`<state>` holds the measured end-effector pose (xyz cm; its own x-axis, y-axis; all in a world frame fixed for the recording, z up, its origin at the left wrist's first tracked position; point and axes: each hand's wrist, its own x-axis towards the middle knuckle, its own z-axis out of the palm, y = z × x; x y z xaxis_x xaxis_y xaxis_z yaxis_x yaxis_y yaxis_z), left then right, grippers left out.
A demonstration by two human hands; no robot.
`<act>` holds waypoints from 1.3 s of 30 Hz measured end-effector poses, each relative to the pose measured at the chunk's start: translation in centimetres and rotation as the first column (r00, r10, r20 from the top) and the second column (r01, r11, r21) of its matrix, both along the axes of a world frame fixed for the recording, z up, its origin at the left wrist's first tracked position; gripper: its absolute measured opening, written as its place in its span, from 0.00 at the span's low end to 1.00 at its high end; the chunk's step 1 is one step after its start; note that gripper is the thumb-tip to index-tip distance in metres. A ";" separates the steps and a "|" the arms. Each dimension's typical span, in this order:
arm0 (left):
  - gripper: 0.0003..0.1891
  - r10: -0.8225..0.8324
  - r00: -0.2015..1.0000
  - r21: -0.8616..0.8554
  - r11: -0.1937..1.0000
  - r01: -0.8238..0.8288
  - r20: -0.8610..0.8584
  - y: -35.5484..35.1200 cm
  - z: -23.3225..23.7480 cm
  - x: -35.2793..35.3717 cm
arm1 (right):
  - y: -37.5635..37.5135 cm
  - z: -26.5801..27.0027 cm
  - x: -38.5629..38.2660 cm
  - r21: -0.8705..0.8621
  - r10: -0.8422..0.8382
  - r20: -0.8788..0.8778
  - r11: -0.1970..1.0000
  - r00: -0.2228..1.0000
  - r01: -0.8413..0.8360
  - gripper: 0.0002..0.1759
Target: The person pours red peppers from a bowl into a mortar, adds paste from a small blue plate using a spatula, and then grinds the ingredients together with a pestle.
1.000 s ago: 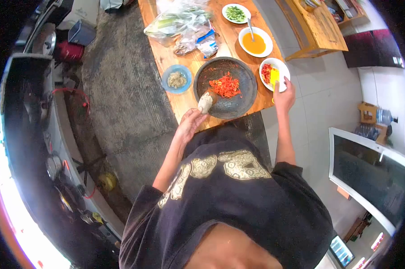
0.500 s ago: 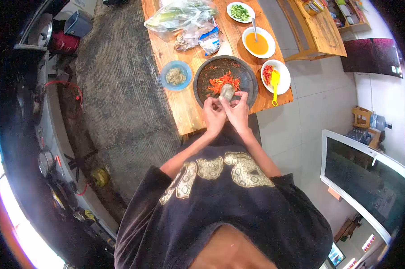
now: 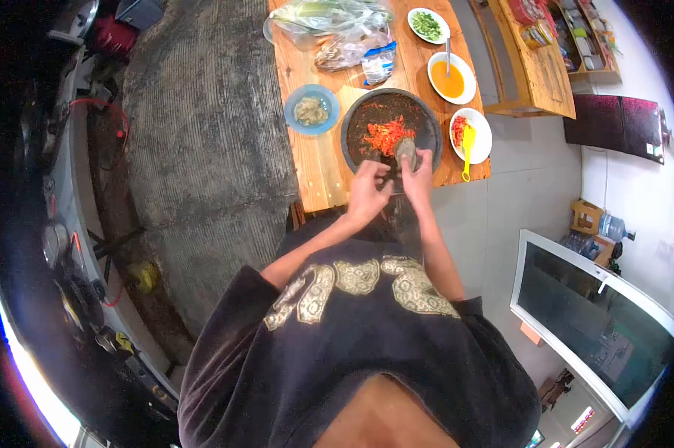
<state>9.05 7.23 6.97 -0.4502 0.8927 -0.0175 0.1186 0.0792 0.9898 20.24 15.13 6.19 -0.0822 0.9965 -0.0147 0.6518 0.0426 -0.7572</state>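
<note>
We judge the stone pestle (image 3: 406, 149), tilted in the mortar (image 3: 349, 127) on the counter (image 3: 314, 166), heavy, stiff and perhaps slick with chili (image 3: 385, 136), best gripped around its shaft, where the right hand (image 3: 420, 175) wraps its fingers; whether the left hand (image 3: 368, 193) grips it we cannot tell.

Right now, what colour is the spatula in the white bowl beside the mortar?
The plastic spatula is yellow; head view.

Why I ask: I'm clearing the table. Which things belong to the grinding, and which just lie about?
In hand: mortar, pestle, red chilli, right hand, left hand.
Lying about: blue bowl, plate with yellow spoon, orange sauce bowl, greens dish, plastic bags.
</note>
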 end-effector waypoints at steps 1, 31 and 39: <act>0.11 0.046 0.998 -0.043 0.998 -0.048 -0.034 -0.3 0.3 -1.3 | 0.9 -0.2 0.2 0.017 0.037 0.040 0.999 0.999 -0.038 0.19; 0.22 0.240 0.908 -0.468 0.794 -0.387 -0.343 -2.9 -11.3 -11.5 | 5.5 0.8 -7.6 -0.202 0.341 0.575 0.940 0.744 -0.276 0.21; 0.20 0.247 0.909 -0.455 0.802 -0.387 -0.337 -3.5 -11.2 -10.8 | 11.9 -1.3 -5.5 -0.426 0.415 0.298 0.864 0.859 -0.270 0.19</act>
